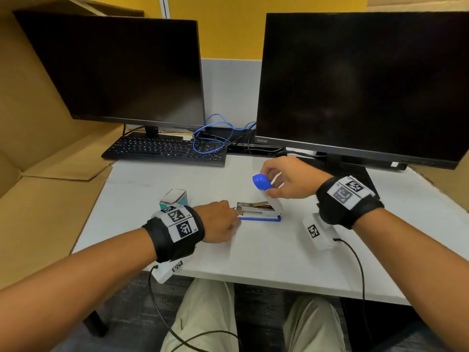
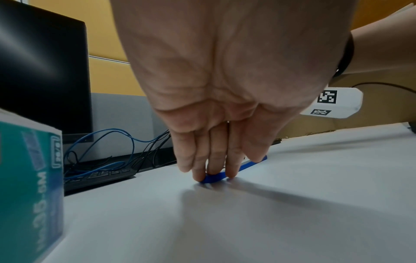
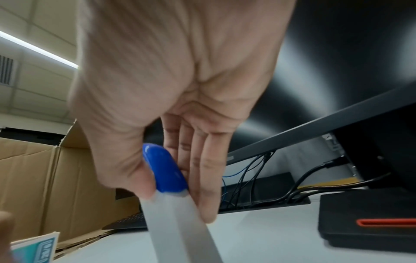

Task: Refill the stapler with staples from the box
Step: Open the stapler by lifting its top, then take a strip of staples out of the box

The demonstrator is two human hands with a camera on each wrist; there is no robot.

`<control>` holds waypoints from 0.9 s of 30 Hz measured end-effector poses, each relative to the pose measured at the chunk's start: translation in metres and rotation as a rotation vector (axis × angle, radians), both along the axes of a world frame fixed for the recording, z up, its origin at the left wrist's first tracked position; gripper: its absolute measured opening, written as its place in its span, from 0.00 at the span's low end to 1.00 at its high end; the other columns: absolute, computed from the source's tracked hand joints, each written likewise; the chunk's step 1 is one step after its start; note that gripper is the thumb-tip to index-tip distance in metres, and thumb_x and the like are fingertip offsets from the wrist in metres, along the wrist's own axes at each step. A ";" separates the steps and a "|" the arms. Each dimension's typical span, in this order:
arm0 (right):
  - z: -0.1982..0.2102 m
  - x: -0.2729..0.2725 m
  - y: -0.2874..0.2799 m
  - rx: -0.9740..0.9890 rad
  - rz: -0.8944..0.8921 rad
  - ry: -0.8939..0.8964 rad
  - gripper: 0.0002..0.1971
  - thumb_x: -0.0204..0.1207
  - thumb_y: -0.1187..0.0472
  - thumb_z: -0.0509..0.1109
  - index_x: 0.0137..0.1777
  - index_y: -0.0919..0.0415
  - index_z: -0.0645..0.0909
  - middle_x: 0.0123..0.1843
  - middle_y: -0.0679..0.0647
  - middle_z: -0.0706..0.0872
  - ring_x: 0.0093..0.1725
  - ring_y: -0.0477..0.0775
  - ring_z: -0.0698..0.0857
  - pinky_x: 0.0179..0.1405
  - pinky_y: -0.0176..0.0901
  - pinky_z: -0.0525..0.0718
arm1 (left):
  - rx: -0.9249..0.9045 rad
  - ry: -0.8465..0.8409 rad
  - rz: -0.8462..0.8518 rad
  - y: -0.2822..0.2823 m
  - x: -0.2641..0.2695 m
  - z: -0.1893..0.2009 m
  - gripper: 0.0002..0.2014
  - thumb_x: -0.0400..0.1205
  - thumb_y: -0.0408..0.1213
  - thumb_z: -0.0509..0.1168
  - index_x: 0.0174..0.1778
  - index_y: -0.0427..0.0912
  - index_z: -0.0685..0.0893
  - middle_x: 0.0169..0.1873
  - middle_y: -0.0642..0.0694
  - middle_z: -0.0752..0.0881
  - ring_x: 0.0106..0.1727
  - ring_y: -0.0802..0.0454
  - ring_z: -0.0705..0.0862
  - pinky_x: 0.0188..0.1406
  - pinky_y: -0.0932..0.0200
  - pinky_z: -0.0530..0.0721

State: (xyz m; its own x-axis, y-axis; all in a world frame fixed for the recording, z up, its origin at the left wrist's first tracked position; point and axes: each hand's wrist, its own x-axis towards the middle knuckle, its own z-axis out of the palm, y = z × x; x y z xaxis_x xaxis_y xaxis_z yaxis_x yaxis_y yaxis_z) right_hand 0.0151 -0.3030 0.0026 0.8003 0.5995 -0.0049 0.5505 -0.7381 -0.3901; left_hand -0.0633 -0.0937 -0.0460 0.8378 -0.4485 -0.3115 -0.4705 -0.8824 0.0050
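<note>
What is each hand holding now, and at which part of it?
The right hand holds the stapler by its raised lid, thumb and fingers near the blue tip. The left hand grips nothing; its straight fingers press the blue base down.

- The stapler (image 1: 258,212) is lying open on the white counter (image 1: 279,255), its flat blue base resting on the surface and its metal staple channel showing.
- Its white top arm with the rounded blue cap (image 1: 262,182) is standing swung up, tilted, hinged at the right end.
- The staple box (image 1: 173,198), teal and white, is sitting just left of the stapler, apart from it.
</note>
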 end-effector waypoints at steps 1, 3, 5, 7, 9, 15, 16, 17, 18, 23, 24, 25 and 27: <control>0.001 0.000 -0.006 0.029 -0.015 0.020 0.21 0.71 0.61 0.80 0.62 0.51 0.78 0.55 0.52 0.89 0.47 0.53 0.92 0.57 0.52 0.90 | -0.005 -0.002 -0.009 0.000 0.000 0.000 0.13 0.82 0.34 0.53 0.47 0.37 0.83 0.48 0.37 0.85 0.46 0.45 0.72 0.41 0.54 0.68; 0.002 -0.002 -0.013 0.045 -0.022 0.042 0.28 0.72 0.63 0.80 0.68 0.45 0.74 0.57 0.51 0.87 0.49 0.52 0.92 0.57 0.48 0.89 | -0.009 0.001 -0.018 -0.001 0.000 0.002 0.13 0.83 0.34 0.52 0.48 0.37 0.83 0.48 0.37 0.85 0.47 0.46 0.71 0.42 0.54 0.69; 0.004 -0.003 -0.019 0.021 -0.006 0.027 0.28 0.73 0.63 0.79 0.70 0.44 0.76 0.61 0.50 0.84 0.50 0.52 0.91 0.57 0.46 0.88 | -0.008 0.001 -0.026 -0.001 0.000 0.003 0.14 0.83 0.34 0.52 0.47 0.37 0.83 0.45 0.37 0.85 0.45 0.47 0.68 0.42 0.54 0.68; 0.005 -0.004 -0.026 0.028 0.003 -0.003 0.23 0.72 0.64 0.79 0.65 0.47 0.81 0.63 0.49 0.84 0.51 0.53 0.91 0.58 0.47 0.89 | -0.005 -0.005 -0.033 -0.001 -0.001 0.002 0.13 0.83 0.33 0.51 0.46 0.37 0.83 0.41 0.38 0.83 0.42 0.47 0.68 0.41 0.53 0.69; 0.005 -0.003 -0.036 0.035 -0.016 -0.032 0.18 0.70 0.63 0.80 0.58 0.49 0.84 0.59 0.48 0.86 0.53 0.54 0.89 0.59 0.52 0.89 | -0.008 -0.015 -0.034 0.000 -0.001 0.001 0.13 0.82 0.32 0.51 0.45 0.35 0.82 0.34 0.43 0.79 0.37 0.49 0.67 0.40 0.53 0.68; 0.002 0.003 -0.064 -0.065 -0.109 -0.048 0.13 0.65 0.61 0.84 0.43 0.51 0.83 0.47 0.45 0.86 0.48 0.49 0.87 0.47 0.38 0.86 | -0.053 -0.040 -0.041 0.005 -0.001 -0.004 0.12 0.82 0.32 0.52 0.43 0.37 0.81 0.35 0.45 0.77 0.30 0.54 0.64 0.39 0.53 0.67; 0.002 0.004 -0.066 -0.107 -0.119 -0.036 0.13 0.64 0.61 0.84 0.42 0.52 0.83 0.45 0.45 0.87 0.46 0.48 0.87 0.44 0.37 0.85 | -0.068 -0.040 -0.039 0.006 0.000 -0.004 0.11 0.81 0.32 0.52 0.41 0.38 0.80 0.34 0.48 0.75 0.29 0.57 0.63 0.39 0.53 0.67; -0.001 0.006 -0.067 -0.150 -0.128 -0.019 0.12 0.64 0.62 0.85 0.41 0.54 0.84 0.43 0.45 0.88 0.44 0.48 0.88 0.42 0.38 0.86 | -0.080 -0.038 -0.035 0.007 0.001 -0.005 0.10 0.80 0.31 0.53 0.39 0.40 0.79 0.34 0.49 0.74 0.29 0.59 0.63 0.39 0.54 0.66; -0.004 0.007 -0.068 -0.199 -0.134 0.000 0.12 0.63 0.63 0.85 0.40 0.54 0.84 0.40 0.45 0.88 0.42 0.48 0.88 0.40 0.39 0.87 | -0.086 -0.032 -0.029 0.007 0.000 -0.004 0.10 0.80 0.31 0.53 0.38 0.42 0.78 0.34 0.50 0.73 0.29 0.59 0.63 0.39 0.54 0.65; -0.033 0.011 -0.060 -0.387 -0.137 0.045 0.16 0.60 0.60 0.86 0.37 0.47 0.80 0.41 0.46 0.88 0.44 0.49 0.85 0.40 0.40 0.86 | -0.093 -0.017 -0.003 0.005 0.000 -0.001 0.10 0.80 0.31 0.53 0.39 0.40 0.79 0.29 0.50 0.71 0.28 0.60 0.63 0.38 0.54 0.66; -0.033 0.012 -0.058 -0.398 -0.138 0.040 0.15 0.61 0.60 0.85 0.38 0.48 0.80 0.41 0.46 0.87 0.45 0.49 0.84 0.41 0.41 0.85 | -0.093 -0.015 0.004 0.004 0.000 0.000 0.11 0.81 0.31 0.53 0.40 0.38 0.81 0.26 0.51 0.69 0.28 0.60 0.63 0.38 0.54 0.66; -0.032 0.013 -0.057 -0.410 -0.138 0.037 0.14 0.62 0.60 0.85 0.40 0.48 0.81 0.42 0.46 0.87 0.46 0.48 0.83 0.43 0.42 0.86 | -0.095 -0.008 0.013 0.004 0.000 0.001 0.12 0.81 0.31 0.53 0.42 0.37 0.82 0.25 0.53 0.68 0.28 0.59 0.63 0.38 0.54 0.66; -0.030 0.013 -0.056 -0.431 -0.137 0.042 0.14 0.63 0.59 0.85 0.43 0.50 0.83 0.45 0.47 0.87 0.48 0.49 0.83 0.49 0.45 0.88 | -0.111 0.008 0.038 0.004 0.001 0.002 0.12 0.81 0.31 0.53 0.44 0.38 0.82 0.25 0.52 0.69 0.29 0.58 0.65 0.39 0.54 0.68</control>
State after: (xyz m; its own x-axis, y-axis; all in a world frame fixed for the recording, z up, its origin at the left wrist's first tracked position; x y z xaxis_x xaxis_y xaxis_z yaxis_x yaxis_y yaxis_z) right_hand 0.0281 -0.3590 -0.0273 0.8659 0.4241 -0.2651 0.4266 -0.9030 -0.0511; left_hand -0.0624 -0.0901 -0.0436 0.8525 -0.4485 -0.2685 -0.4362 -0.8934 0.1073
